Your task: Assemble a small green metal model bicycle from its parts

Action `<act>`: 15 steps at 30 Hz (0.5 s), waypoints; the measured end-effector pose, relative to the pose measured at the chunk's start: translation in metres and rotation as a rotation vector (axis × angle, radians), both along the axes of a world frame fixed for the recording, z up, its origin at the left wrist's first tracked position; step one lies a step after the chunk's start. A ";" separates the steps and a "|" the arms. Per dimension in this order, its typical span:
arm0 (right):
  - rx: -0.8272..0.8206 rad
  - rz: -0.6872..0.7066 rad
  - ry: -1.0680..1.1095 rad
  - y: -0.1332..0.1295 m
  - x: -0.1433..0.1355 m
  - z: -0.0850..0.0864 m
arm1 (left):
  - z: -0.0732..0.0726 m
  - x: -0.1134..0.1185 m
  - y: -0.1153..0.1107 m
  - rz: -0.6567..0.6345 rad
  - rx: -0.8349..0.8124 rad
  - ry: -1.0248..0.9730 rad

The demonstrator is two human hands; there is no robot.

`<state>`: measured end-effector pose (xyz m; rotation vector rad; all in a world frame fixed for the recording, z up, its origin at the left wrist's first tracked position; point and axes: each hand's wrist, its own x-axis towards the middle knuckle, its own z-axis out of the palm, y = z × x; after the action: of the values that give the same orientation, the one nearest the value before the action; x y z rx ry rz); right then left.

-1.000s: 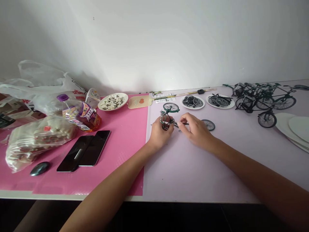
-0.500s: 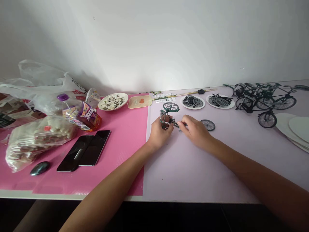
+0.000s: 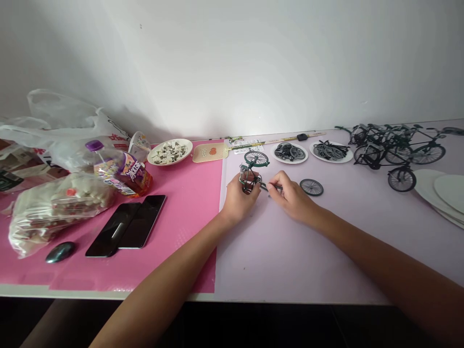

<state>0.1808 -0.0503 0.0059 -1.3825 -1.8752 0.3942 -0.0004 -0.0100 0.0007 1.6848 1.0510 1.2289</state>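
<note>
A small dark green toy bicycle frame [image 3: 250, 178] is gripped in my left hand [image 3: 239, 198], its one visible wheel [image 3: 256, 157] pointing away from me. My right hand [image 3: 293, 195] is pinched close to the right of the frame, with the fingertips at a thin dark part that reaches toward the frame; the part is too small to make out fully. On the pale table just beyond my right hand lies a loose spoked wheel [image 3: 311, 187].
Plates of black parts [image 3: 274, 154] [image 3: 314, 155] stand behind my hands. Assembled toy bicycles [image 3: 401, 179] and white plates [image 3: 451, 191] are at the right. Leftward are a bowl [image 3: 170, 163], two phones [image 3: 143, 222], a bottle [image 3: 123, 171], a mouse [image 3: 60, 252] and bags [image 3: 61, 203].
My right hand has shifted slightly up and to the left, and more of the loose wheel shows. My left hand and the bicycle frame have hardly moved.
</note>
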 end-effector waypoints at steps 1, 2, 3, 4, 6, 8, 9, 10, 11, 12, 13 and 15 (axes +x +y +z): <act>-0.006 -0.001 0.005 0.001 0.000 -0.001 | 0.000 0.000 0.000 0.000 0.001 -0.002; -0.006 -0.004 0.003 0.001 0.000 -0.001 | 0.000 0.000 0.000 -0.001 0.003 -0.003; -0.001 -0.010 -0.004 0.002 0.000 -0.002 | 0.000 0.000 0.000 -0.001 0.006 -0.002; 0.007 -0.016 -0.015 0.002 0.000 -0.002 | -0.001 0.000 0.000 -0.002 0.009 -0.001; 0.024 -0.023 -0.038 0.002 0.000 -0.001 | -0.001 0.000 0.000 -0.005 0.012 -0.001; 0.039 -0.025 -0.055 0.002 -0.001 0.000 | -0.001 0.001 -0.001 -0.009 0.011 -0.002; 0.044 -0.025 -0.060 0.002 -0.001 0.000 | -0.001 0.001 -0.002 -0.010 0.009 0.000; 0.047 -0.025 -0.062 0.002 -0.001 0.001 | 0.000 0.001 -0.003 -0.016 0.008 0.005; 0.049 -0.027 -0.062 0.002 -0.001 0.001 | 0.001 0.001 -0.003 -0.022 0.006 0.011; 0.050 -0.033 -0.059 0.002 -0.001 0.000 | 0.002 0.002 -0.004 -0.030 0.002 0.018; 0.048 -0.042 -0.055 0.003 -0.001 0.000 | 0.003 0.002 -0.005 -0.037 -0.001 0.025; 0.041 -0.060 -0.046 0.004 0.000 -0.001 | 0.004 0.002 -0.007 -0.044 -0.005 0.033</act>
<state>0.1807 -0.0466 0.0044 -1.4271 -1.8637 0.2948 0.0015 -0.0170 0.0051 1.7206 1.0305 1.1738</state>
